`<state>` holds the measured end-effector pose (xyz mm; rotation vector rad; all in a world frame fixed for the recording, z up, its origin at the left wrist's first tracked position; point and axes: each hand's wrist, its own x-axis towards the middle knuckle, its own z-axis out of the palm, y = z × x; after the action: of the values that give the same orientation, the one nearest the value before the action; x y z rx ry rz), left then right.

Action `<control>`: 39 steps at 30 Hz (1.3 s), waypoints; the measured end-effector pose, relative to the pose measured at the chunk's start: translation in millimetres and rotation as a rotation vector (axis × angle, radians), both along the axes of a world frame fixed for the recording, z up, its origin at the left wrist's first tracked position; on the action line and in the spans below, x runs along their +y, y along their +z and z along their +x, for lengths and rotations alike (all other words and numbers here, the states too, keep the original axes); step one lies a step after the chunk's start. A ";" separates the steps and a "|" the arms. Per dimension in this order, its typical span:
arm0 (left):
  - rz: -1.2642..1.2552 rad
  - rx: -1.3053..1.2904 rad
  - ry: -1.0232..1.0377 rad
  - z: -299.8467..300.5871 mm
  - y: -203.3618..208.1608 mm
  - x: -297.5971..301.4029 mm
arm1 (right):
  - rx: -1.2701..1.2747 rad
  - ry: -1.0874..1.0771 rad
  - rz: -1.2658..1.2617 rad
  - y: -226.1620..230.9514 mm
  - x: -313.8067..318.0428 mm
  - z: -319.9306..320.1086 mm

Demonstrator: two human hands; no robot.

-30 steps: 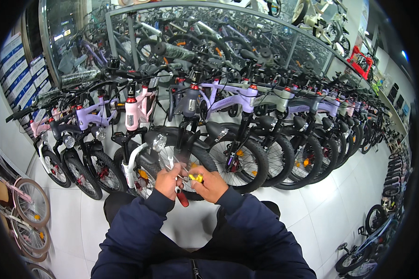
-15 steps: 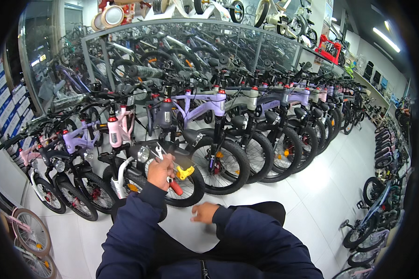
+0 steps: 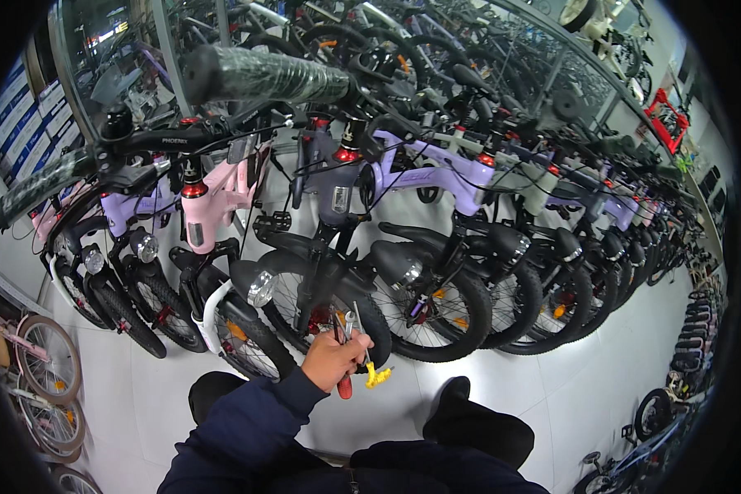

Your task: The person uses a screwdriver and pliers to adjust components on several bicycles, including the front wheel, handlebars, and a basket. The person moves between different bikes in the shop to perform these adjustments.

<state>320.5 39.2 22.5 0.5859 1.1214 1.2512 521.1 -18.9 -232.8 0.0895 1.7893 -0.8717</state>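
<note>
Together, clamped in the left hand (image 3: 336, 360) near the front wheel (image 3: 314, 319) of a dark bike (image 3: 335, 196): silver wrench (image 3: 350, 321), red-handled tool (image 3: 345, 388) and yellow-handled tool (image 3: 377, 376). Possibly prone, with so crowded a grip, to slipping onto the white floor (image 3: 403, 412) or, through a careless swing forward, to scratching a nearby headlamp (image 3: 262, 288). No sight of the right hand, no telling its state.

Bike shop, rowed bicycles (image 3: 436, 181), perhaps stacked cartons (image 3: 55, 111)

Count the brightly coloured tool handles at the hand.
2: a red handle below the left hand and a yellow handle to its lower right. Others may be hidden.
</note>
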 end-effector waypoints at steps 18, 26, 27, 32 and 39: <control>0.172 -0.205 0.465 73.4 32.2 -2.4 | 0.000 0.175 0.050 -37.9 44.4 104.2; 0.235 0.058 0.620 93.0 72.4 -26.7 | 1.008 -0.370 0.807 163.0 103.8 102.3; 0.237 0.083 0.620 91.6 79.9 -28.5 | 1.104 -0.839 0.745 204.3 105.0 101.2; 0.260 0.057 0.534 106.5 102.4 -37.2 | 1.527 -1.019 0.492 331.3 77.3 82.3; 0.257 -0.004 0.419 110.7 127.4 -44.1 | 1.726 -0.862 0.520 359.8 75.9 63.8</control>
<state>431.3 -4.9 149.8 0.5538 1.1230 1.7753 584.9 57.0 127.0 0.6281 3.7422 -1.1110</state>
